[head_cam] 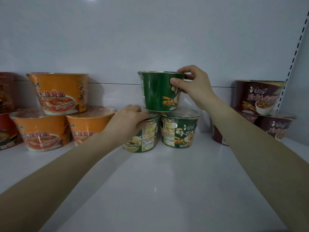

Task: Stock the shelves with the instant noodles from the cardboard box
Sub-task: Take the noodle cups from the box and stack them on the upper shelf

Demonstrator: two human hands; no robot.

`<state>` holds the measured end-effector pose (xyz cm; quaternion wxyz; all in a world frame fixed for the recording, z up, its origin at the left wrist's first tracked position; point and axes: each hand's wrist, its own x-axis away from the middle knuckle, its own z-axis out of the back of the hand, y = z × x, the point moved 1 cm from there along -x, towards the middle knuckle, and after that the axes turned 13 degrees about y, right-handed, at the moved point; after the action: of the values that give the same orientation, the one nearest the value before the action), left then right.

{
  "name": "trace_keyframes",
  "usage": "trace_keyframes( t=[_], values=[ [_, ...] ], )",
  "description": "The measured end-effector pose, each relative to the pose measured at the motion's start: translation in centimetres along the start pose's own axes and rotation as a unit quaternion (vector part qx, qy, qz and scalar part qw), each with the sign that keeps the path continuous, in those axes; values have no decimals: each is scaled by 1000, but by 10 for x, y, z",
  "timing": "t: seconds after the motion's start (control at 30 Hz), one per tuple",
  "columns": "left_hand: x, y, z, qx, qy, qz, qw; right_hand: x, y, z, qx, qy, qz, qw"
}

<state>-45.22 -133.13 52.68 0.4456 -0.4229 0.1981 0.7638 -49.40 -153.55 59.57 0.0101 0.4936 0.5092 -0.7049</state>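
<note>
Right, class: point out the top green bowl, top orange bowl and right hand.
top green bowl [155,91], head view, side wall
top orange bowl [56,92], head view, front label
right hand [194,86], head view, back of hand

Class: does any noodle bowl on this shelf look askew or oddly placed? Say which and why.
The top green bowl, held by the right hand, sits slightly tilted on the lower green bowls, its front label turned aside.

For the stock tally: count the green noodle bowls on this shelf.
3. The top bowl, held by the right hand, sits on two others: the lower left bowl under the left hand, and the lower right bowl beside it. Others may be hidden behind.
</note>
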Motion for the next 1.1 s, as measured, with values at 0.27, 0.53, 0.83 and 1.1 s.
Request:
trace_keyframes(
  t=[0.27, 0.53, 0.83, 1.1],
  values=[
    [-5, -11, 16, 50, -66, 52, 995, -3, -3, 6, 10, 30, 15, 999],
    [3, -32, 16, -16, -114, 28, 993, -2, 2, 3, 0, 31, -2, 1000],
    [3, -33, 9, 36, -83, 44, 995, -3, 0, 3, -3, 40, 10, 999],
    [1, -29, 1, 43, -60, 52, 996, -3, 0, 2, 9, 52, 12, 999]
  ],
)
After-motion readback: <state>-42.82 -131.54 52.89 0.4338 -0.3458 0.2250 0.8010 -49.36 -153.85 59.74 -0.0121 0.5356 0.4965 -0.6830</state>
